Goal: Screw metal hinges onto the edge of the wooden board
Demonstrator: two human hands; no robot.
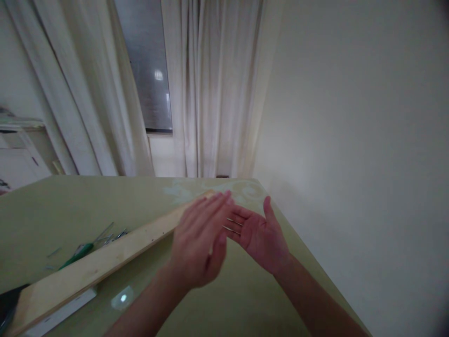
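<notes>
My left hand (201, 241) is raised above the table, its back toward me, with the fingers stretched out and slightly blurred. Beside it, my right hand (263, 238) is turned palm up, its thumb raised and its fingers extended. The left fingertips overlap those of the right in this view, so whether they touch is unclear. Thin pale lines show between the right fingers; I cannot tell whether they are gaps or small objects. A long wooden board (115, 255) with small dark holes passes behind my left hand.
A green-handled screwdriver (80, 252) and several small metal pieces (114, 237) lie behind the board. Under its near end is a white block (66, 312), beside a dark object (10, 304). The green table (217, 309) meets the wall on the right; curtains (217, 93) hang beyond.
</notes>
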